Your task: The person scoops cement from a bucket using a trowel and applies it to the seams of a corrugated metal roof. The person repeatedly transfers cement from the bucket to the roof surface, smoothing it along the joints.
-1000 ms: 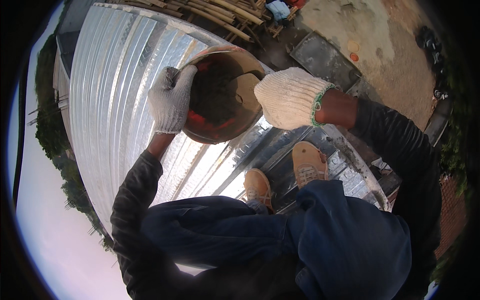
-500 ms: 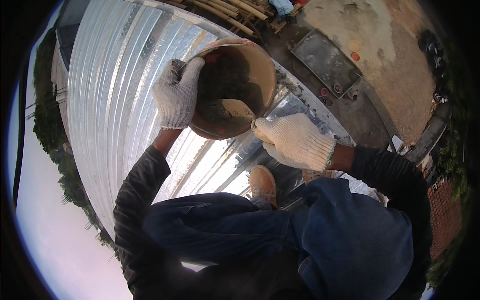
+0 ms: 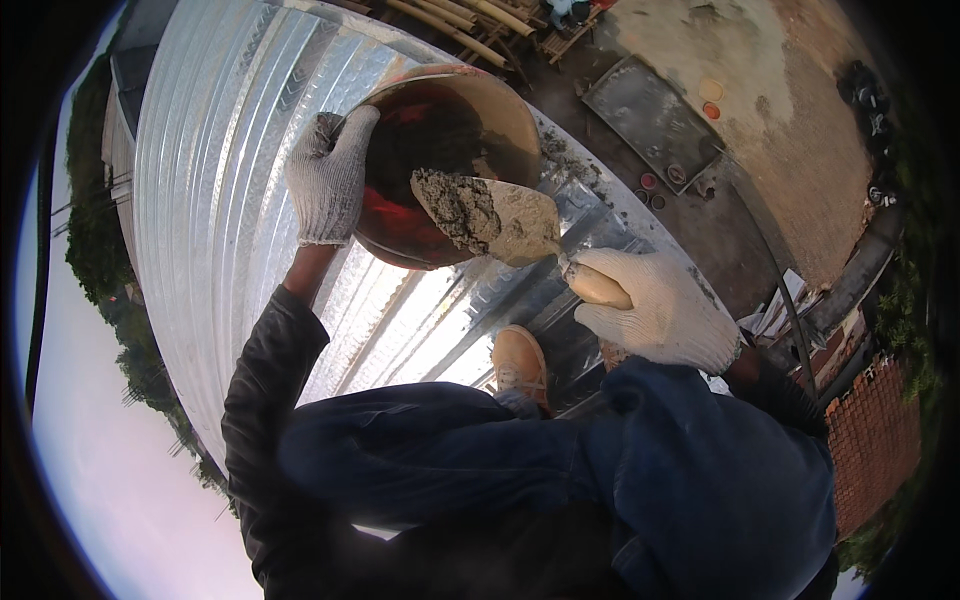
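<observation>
Trowel (image 3: 530, 222) in the head view extends over the bucket's (image 3: 515, 115) lower-right rim, long axis slanting, mortar-laden tip pointing upper left; gloved right hand (image 3: 660, 310) grips its handle, gloved left hand (image 3: 330, 185) clasps the bucket's left rim.

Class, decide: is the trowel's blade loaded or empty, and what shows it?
Loaded: a lumpy grey mix covers the tip end of the trowel held by the right hand.

Bucket (image 3: 508, 112) red/tan inside; mortar (image 3: 456, 210) dk grey; gloves (image 3: 665, 312) off-wht; jeans (image 3: 720, 470) dk blue; shoe (image 3: 518, 358) tan.
</observation>
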`<state>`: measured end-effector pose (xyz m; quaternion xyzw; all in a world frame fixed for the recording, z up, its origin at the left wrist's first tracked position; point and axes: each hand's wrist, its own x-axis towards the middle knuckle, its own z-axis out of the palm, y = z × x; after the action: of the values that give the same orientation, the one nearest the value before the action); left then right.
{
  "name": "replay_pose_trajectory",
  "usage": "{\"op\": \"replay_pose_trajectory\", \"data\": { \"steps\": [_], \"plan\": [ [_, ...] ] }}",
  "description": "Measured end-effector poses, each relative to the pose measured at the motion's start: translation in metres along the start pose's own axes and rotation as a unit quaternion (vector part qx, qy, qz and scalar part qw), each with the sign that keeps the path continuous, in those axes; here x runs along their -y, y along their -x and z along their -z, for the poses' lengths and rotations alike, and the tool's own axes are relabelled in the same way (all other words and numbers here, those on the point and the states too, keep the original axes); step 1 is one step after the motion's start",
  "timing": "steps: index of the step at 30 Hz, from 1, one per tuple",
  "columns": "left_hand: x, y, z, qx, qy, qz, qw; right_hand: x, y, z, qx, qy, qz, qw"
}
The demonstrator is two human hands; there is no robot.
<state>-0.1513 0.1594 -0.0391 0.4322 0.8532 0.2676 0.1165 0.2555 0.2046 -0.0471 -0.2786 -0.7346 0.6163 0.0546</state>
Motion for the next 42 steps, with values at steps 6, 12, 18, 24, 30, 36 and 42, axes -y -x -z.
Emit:
{"op": "replay_pose_trajectory", "data": {
  "steps": [6, 12, 18, 24, 30, 36, 42],
  "plan": [
    [0.021, -0.016, 0.007, -0.02, 0.07, 0.063, 0.995, -0.009, 0.046, 0.03, -0.062, 0.106, -0.141, 0.982],
    [0.034, -0.018, 0.006, -0.023, 0.122, 0.097, 0.988, -0.038, 0.044, 0.017, -0.161, 0.212, -0.113, 0.957],
    [0.037, -0.015, 0.009, -0.017, 0.103, 0.088, 0.991, -0.055, -0.002, -0.046, -0.102, 0.451, -0.089, 0.882],
    [0.029, -0.021, 0.006, 0.0, 0.11, 0.063, 0.992, -0.049, -0.002, -0.052, -0.04, 0.547, -0.072, 0.833],
    [0.028, -0.023, 0.006, 0.005, 0.132, 0.067, 0.989, -0.047, 0.027, -0.034, 0.042, 0.493, -0.095, 0.864],
    [0.012, -0.018, 0.001, 0.009, 0.117, 0.044, 0.992, -0.04, 0.061, -0.012, 0.079, 0.431, -0.166, 0.884],
    [0.036, -0.023, 0.01, -0.014, 0.081, 0.059, 0.995, -0.042, 0.087, 0.024, -0.004, 0.298, -0.152, 0.943]
  ]
}}
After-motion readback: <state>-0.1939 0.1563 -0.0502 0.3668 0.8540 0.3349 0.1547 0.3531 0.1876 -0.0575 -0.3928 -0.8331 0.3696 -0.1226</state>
